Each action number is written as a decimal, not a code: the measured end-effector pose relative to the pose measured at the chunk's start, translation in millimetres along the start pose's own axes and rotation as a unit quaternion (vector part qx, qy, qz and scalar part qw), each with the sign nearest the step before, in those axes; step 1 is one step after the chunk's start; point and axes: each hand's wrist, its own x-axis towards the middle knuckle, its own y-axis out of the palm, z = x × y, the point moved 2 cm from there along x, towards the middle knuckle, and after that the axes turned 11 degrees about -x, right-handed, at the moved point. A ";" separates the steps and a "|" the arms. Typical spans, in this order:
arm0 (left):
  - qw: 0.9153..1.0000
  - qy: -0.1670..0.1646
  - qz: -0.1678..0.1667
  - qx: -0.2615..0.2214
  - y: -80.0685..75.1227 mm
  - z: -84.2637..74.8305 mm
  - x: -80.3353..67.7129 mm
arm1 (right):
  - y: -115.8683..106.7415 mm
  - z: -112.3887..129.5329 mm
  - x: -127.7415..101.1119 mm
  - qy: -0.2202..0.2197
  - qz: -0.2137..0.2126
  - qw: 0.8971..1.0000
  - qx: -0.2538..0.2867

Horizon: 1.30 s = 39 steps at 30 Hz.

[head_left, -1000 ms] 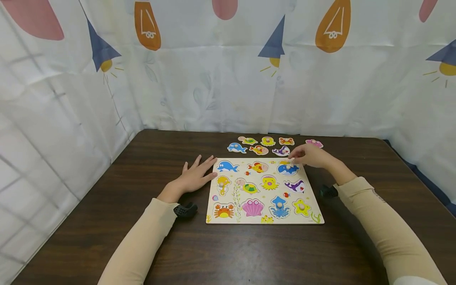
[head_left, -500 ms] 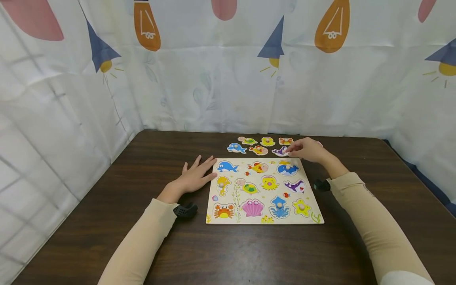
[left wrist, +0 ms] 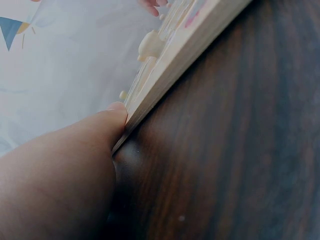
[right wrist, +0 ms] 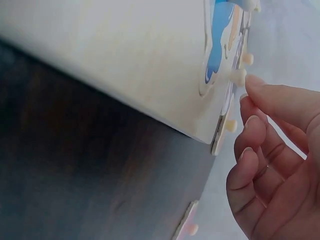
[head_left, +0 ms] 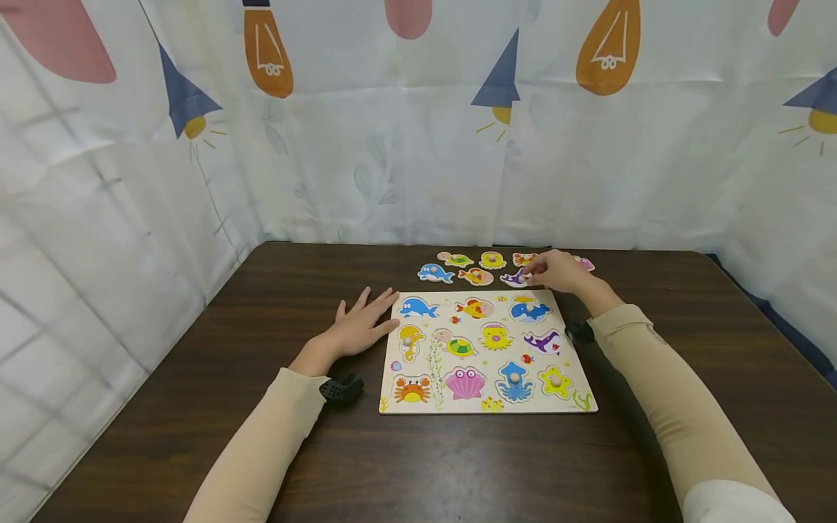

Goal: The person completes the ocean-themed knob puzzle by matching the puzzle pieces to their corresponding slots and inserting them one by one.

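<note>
1. The right hand (head_left: pixel 556 272) has left the whale (head_left: pixel 530 311) seated in the board (head_left: pixel 487 407) and moved back to the loose pieces beyond it; its fingertips now meet the purple piece (head_left: pixel 513 278), apparently at its peg (the head view is too small to confirm a pinch).
2. So the whale looks finished with, and the purple piece, lying on the tabletop (head_left: pixel 458 465) just past the board's far edge, is the one in hand.
3. The left hand (head_left: pixel 356 327) stays flat, fingers straight, thumb against the board's left edge.
4. The board is pale, smooth wood, flat and rectangular; pieces are painted cut-outs with small round pegs; the tabletop is dark wood grain.
</note>
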 end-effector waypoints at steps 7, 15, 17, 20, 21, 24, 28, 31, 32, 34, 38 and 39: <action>1.000 0.000 0.002 0.001 0.1 0.3 0.1 | 0.3 2.3 4.6 0.014 0.004 1.000 -0.015; 1.000 0.001 -0.001 0.001 0.6 0.7 -0.8 | 1.3 8.6 7.2 0.007 0.015 0.999 -0.031; 1.000 0.002 0.000 0.001 1.2 1.0 -0.6 | 1.2 10.0 7.8 0.011 0.022 0.999 -0.038; 1.000 0.002 0.004 0.001 1.9 0.9 -0.1 | 1.2 10.4 8.9 0.019 0.032 0.998 -0.048; 1.000 0.003 0.004 0.001 2.3 0.8 0.4 | 1.1 10.5 9.5 0.021 0.033 0.998 -0.052; 1.000 0.000 0.004 0.002 1.7 0.3 1.1 | 0.0 10.7 10.6 0.024 0.036 0.997 -0.060; 1.000 0.001 0.003 0.003 -0.3 -0.5 0.8 | -0.8 11.9 12.1 0.021 0.037 0.997 -0.069; 1.000 0.003 0.002 0.004 -0.6 -1.1 0.3 | -1.0 12.7 12.4 0.016 0.036 0.996 -0.074; 1.000 0.003 0.002 0.004 -0.5 -1.3 0.1 | -1.0 12.7 12.3 0.014 0.036 0.996 -0.075; 1.000 0.003 0.002 0.003 -0.1 -1.2 0.0 | -0.7 12.1 12.4 0.013 0.035 0.996 -0.076; 1.000 0.000 0.003 0.000 0.9 -0.8 0.5 | -0.9 9.8 11.7 0.006 0.027 0.997 -0.075; 1.000 -0.001 0.002 -0.001 0.9 -0.7 0.6 | -1.4 9.5 11.2 0.003 0.024 0.997 -0.074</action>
